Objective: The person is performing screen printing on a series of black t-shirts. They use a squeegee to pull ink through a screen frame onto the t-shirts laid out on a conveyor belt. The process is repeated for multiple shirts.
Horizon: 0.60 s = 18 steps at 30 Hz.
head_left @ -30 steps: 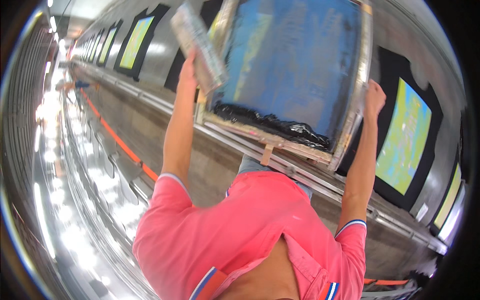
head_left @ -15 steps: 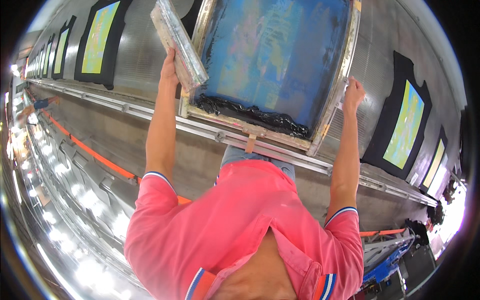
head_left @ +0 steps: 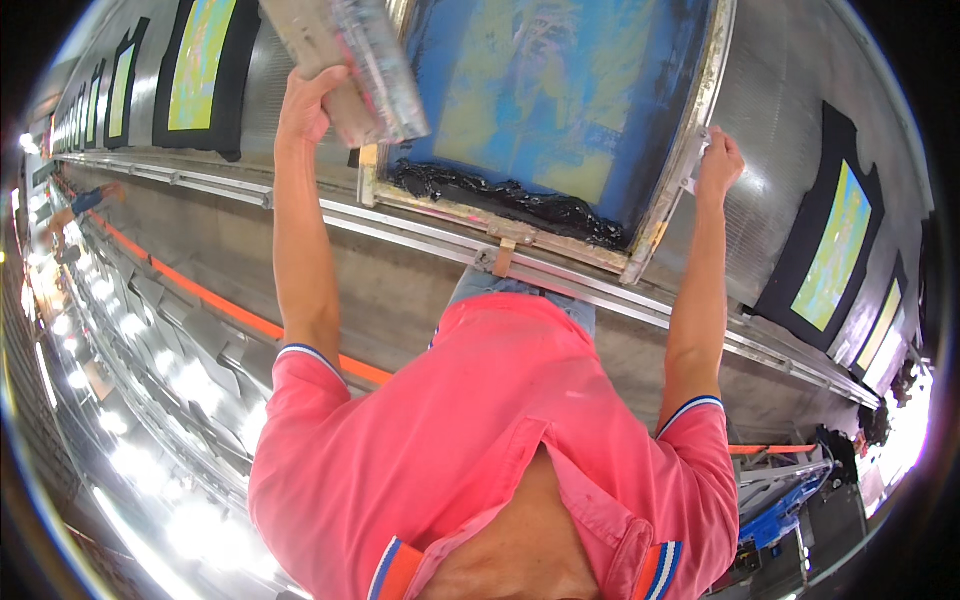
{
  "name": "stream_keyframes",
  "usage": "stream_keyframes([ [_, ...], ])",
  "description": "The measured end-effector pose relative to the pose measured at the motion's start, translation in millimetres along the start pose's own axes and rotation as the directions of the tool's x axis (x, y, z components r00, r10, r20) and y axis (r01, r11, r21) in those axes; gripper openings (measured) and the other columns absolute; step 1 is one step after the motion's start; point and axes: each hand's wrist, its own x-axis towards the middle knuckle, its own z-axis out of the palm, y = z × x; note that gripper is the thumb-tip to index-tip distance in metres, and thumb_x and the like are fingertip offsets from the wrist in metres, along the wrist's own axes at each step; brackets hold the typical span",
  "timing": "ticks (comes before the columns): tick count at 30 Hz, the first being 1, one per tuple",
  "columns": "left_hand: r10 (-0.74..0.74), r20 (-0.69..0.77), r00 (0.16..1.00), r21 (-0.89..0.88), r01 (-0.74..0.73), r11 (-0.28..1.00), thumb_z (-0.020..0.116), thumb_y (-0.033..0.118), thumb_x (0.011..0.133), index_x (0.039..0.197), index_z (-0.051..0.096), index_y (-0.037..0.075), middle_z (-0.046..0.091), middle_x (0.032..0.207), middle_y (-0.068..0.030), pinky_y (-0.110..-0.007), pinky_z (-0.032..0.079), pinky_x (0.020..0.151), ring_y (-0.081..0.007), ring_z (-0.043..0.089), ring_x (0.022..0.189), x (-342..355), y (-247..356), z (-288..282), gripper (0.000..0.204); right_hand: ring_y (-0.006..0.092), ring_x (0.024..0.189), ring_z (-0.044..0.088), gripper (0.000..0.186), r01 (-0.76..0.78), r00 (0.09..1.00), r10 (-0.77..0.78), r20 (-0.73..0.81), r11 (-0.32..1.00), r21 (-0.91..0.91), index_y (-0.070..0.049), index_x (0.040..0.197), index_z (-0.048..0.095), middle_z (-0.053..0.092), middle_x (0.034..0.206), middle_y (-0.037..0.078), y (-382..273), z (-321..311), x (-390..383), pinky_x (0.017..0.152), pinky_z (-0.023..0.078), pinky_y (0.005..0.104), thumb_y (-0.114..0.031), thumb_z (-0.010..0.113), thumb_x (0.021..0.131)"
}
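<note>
Left hand: I see the left hand (head_left: 308, 108) closed on a squeegee (head_left: 350, 75), thumb across its face; the fingers behind are hidden from me.
Squeegee: it slants, blurred, across the left edge of the frame (head_left: 440, 214), its lower end by the near left corner; I cannot tell how far it is raised.
Right hand: on my feed the right hand (head_left: 722, 165) is curled at the frame's right edge; whether it has hold of a fitting there I cannot tell.
Frame: it sits at the near edge of the long grey surface (head_left: 760, 200), a short brown tab (head_left: 504, 258) jutting over the metal rail (head_left: 640, 310).
Ink: black ink (head_left: 500, 196) lies in a thick ridge along the frame's near edge; I make out a yellow-green panel through the blue mesh (head_left: 540, 100).
Dark shirts: one lies left of the frame (head_left: 200, 65), one right of it (head_left: 833, 245), with more toward both ends of the surface.
How far along: I judge the yellow-and-blue panels on those two as done; I see no black layer over them, and the ridge of ink looks largely unspread.
</note>
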Motion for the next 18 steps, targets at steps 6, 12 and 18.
stream_keyframes([
  [6, -0.199, 0.230, 0.953, 0.566, 0.035, 0.823, 0.079, 0.009, 0.071, 0.105, 0.072, -0.001, 0.073, 0.096, -0.0091, -0.035, 0.056, 0.080, -0.0221, 0.070, 0.085, -5.4, 26.2, 100.8, 0.036, 0.0230, 0.080, 0.064, 0.034, 0.078, 0.996, -0.088, -0.036, 0.975, -0.210, 0.000, 0.102, 0.075, 0.071, 0.083, 0.012, 2.7, 5.2, 8.9, 0.077, 0.049, 0.0381, -0.030, 0.066, 0.089],
  [12, -0.225, 0.421, 0.879, 0.904, -0.386, 0.187, 0.067, 0.008, 0.071, 0.102, 0.077, 0.013, 0.073, 0.092, -0.0153, -0.045, 0.054, 0.078, -0.0342, 0.069, 0.088, -25.3, -42.5, 165.3, 0.033, 0.0388, 0.102, 0.067, 0.041, 0.090, 0.992, -0.117, -0.035, 0.892, -0.442, -0.004, 0.106, 0.075, 0.073, 0.106, 0.020, -16.5, 23.4, 28.6, 0.092, 0.049, 0.0458, -0.038, 0.061, 0.087],
  [18, -0.431, 0.396, 0.811, 0.917, -0.379, 0.129, 0.062, 0.006, 0.072, 0.104, 0.078, 0.016, 0.073, 0.093, -0.0142, -0.048, 0.053, 0.077, -0.0363, 0.068, 0.092, -25.4, -61.9, 159.6, 0.037, 0.0393, 0.104, 0.067, 0.043, 0.102, 0.992, -0.128, -0.022, 0.873, -0.477, -0.005, 0.107, 0.075, 0.072, 0.108, 0.020, -14.9, 49.0, 22.4, 0.092, 0.048, 0.0458, -0.039, 0.058, 0.087],
])
